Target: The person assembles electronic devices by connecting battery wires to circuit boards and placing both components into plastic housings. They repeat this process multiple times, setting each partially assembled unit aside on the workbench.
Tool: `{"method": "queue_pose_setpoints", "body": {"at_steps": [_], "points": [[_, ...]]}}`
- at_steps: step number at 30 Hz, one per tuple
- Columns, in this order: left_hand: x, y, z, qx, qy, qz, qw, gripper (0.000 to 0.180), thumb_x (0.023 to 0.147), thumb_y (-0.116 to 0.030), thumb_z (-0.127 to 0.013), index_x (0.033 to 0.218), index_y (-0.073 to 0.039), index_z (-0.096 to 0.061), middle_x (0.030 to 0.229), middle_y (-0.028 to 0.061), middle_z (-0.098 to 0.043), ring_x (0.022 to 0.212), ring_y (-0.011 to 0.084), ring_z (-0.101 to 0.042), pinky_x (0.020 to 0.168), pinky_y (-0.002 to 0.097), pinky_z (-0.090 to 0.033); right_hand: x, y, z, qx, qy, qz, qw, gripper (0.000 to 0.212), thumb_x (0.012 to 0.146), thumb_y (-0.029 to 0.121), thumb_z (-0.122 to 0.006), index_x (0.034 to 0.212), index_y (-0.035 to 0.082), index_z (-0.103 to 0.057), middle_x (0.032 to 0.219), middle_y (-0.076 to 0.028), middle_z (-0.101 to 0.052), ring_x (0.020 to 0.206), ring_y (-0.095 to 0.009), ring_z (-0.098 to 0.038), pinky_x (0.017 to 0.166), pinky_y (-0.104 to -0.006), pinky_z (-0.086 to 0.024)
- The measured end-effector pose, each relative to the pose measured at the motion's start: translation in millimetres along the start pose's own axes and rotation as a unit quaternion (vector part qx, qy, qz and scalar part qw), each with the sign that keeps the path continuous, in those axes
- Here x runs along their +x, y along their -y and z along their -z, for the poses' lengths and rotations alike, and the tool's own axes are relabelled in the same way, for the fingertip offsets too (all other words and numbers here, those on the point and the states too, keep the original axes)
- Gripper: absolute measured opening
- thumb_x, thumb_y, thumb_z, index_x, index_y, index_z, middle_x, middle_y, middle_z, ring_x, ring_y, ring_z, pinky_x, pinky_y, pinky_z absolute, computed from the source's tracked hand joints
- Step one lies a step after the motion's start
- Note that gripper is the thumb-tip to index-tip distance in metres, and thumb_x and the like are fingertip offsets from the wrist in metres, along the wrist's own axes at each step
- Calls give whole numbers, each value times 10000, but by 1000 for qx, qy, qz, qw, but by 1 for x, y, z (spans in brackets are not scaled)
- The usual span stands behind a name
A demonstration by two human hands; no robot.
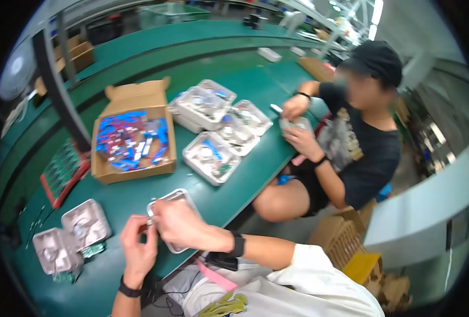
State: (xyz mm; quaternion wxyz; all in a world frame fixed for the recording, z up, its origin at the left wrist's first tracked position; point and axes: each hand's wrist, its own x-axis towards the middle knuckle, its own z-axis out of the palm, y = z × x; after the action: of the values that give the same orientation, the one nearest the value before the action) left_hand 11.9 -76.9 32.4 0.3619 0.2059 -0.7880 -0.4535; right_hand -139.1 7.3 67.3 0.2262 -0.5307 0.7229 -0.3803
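Observation:
My left hand (139, 249) is raised over the table's near edge, thumb and fingers pinched around a small light-coloured part (150, 222) too blurred to name. From the other side, my right hand (182, 226) meets it with curled fingertips that look closed at the same spot; what they grip is hidden. Beneath my right hand sits a white plastic tray (186, 195), mostly covered by the hand. To the left, two pale trays (107, 224) hold round light-coloured parts, with green circuit boards (93, 250) beside them.
An open cardboard box (163, 169) holds blue pieces with red wires. Several filled trays (213, 177) stand to its right. A red rack of green boards (60, 198) leans at left. Across the corner, a seated co-worker (374, 158) handles a tray. A metal post (60, 84) rises behind.

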Motion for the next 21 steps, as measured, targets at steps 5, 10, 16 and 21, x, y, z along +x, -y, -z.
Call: {"method": "queue_pose_setpoints", "body": {"at_steps": [5, 10, 16, 21], "points": [[-11, 16, 13, -52, -13, 71, 996, 89, 935, 14, -709, 1015, 12, -671, 904, 59, -661, 779, 110, -642, 676, 275, -545, 7, 3, -9, -59, 12, 53, 997, 116, 953, 92, -658, 1002, -13, -670, 823, -252, -711, 763, -453, -717, 665, -508, -572], [-21, 32, 12, -113, -31, 71, 991, 257, 897, -68, -745, 1143, -49, -673, 829, 52, -656, 700, 118, -623, 595, 316, -503, 7, 12, 11, -104, 70, 123, 985, 169, 962, 122, -738, 1030, -29, -705, 860, -166, -734, 744, -254, -714, 694, -356, -553], [-8, 52, -17, -182, -51, -20, 982, 174, 829, -22, -712, 986, 31, -658, 864, 126, -670, 720, 232, -669, 623, 362, -523, 3, 21, 21, -105, 109, 49, 987, 236, 1029, 260, -742, 1175, 74, -757, 841, -88, -750, 691, -148, -670, 629, -285, -533], [-8, 54, -16, -155, -69, -36, 985, 155, 846, -43, -726, 937, 41, -631, 831, 115, -668, 713, 235, -671, 622, 364, -527, 13, 34, 33, -201, 89, 109, 969, 268, 1038, 269, -723, 1139, 22, -754, 798, -101, -741, 708, -154, -685, 624, -300, -530]]}}
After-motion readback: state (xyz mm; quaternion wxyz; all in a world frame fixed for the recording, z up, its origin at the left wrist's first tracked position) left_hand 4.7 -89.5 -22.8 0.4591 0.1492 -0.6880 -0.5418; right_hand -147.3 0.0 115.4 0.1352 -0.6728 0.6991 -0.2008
